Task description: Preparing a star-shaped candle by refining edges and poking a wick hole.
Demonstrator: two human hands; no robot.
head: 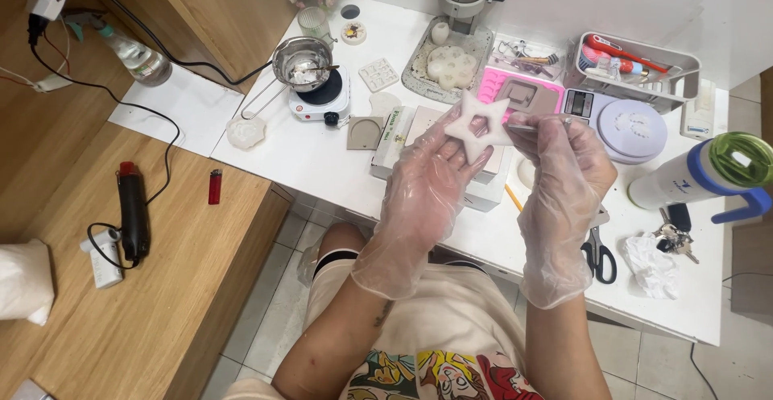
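Observation:
Both my hands wear thin clear plastic gloves. My left hand (423, 190) holds a white star-shaped mould (477, 124) up over the white table (322, 158), fingers under its lower points. My right hand (560, 178) pinches a thin metal tool (525, 128) whose tip touches the star's right side. Under the star lies a white box (394, 138).
On the table stand a small hotplate with a metal pan (304, 63), a pink silicone mould (519, 90), a digital scale (632, 126), a grey tray of tools (636, 66), scissors (597, 255), keys (672, 235), a bottle (708, 174). A heat gun (133, 215) and red lighter (214, 186) lie on the wooden bench at left.

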